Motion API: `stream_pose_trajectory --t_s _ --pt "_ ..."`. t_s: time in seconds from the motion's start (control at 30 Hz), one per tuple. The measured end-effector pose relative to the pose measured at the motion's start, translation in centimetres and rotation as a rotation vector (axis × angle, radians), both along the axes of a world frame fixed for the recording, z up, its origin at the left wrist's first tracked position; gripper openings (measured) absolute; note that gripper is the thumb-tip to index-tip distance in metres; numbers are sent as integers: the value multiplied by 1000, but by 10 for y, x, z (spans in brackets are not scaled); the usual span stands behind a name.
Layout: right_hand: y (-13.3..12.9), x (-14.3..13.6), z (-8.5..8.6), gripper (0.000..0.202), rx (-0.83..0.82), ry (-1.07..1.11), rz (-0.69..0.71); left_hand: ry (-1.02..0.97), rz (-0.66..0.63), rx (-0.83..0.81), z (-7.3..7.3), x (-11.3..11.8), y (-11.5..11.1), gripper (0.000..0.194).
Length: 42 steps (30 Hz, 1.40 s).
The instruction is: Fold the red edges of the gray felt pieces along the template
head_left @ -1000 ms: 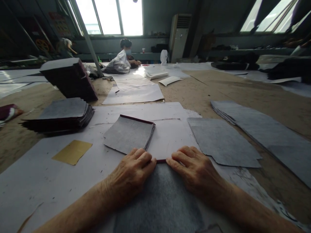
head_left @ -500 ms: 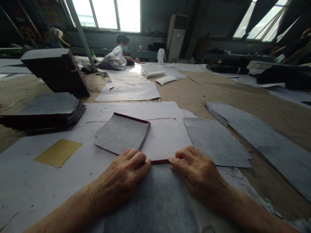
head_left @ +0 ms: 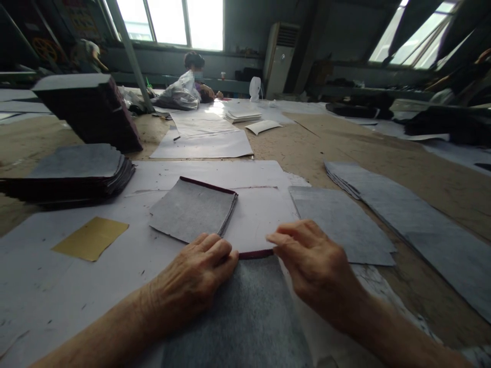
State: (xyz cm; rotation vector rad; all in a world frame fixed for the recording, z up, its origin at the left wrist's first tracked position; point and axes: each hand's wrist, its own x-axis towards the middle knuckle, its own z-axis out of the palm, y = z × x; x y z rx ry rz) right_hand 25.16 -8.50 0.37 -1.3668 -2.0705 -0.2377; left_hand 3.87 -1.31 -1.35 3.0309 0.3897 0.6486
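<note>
A grey sheet of backed fabric lies in front of me, with a narrow dark-red folded strip along its far edge. My left hand presses on the left part of that fold, its fingers closed together and the thumb tip at the strip. Raised slightly over the fold's right end is my right hand, thumb and fingertips pinched together; no object shows between them. Just beyond the left hand rests a small pile of grey pieces with a dark-red folded edge. Another grey piece lies flat beyond the right hand.
White paper covers the table under the work. A yellow card is at left, near a thick grey stack and a taller leaning stack. Long grey pieces lie at right. A person sits across the table.
My right hand has lifted off the fold and shifted slightly up and to the right, uncovering more of the strip's right end. My left hand stays in place.
</note>
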Motion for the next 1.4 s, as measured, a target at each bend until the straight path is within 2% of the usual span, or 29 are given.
stream_pose_trajectory --t_s 0.07,0.17,0.37,0.47,0.57,0.8,0.93,1.07,1.2,1.4 --pt "1 -18 -3 26 -2 -88 78 -3 4 -11 2 1 -1 29" --pt "1 -37 -13 28 -20 -179 86 -6 9 -36 4 0 -2 26" --pt "2 -34 -20 31 -9 -123 99 -96 -22 -123 2 -19 6 34" --pt "3 -31 -18 31 -3 -125 126 -171 -20 -143 4 -33 9 34" --pt "4 -32 -16 32 -6 -187 159 -152 -18 -123 6 -41 11 36" --pt "6 -38 -4 37 -88 -396 150 -16 -3 -27 3 -43 10 29" --pt "9 -51 6 37 -68 -512 139 4 2 -19 2 -41 8 27" --pt "16 -66 5 25 -17 -444 161 21 3 -48 4 -42 8 23" --pt "21 -71 -8 30 -22 -290 281 -54 -24 -79 3 -53 11 25" --pt "23 -64 -14 32 -24 -241 297 -158 9 -101 1 -65 11 31"
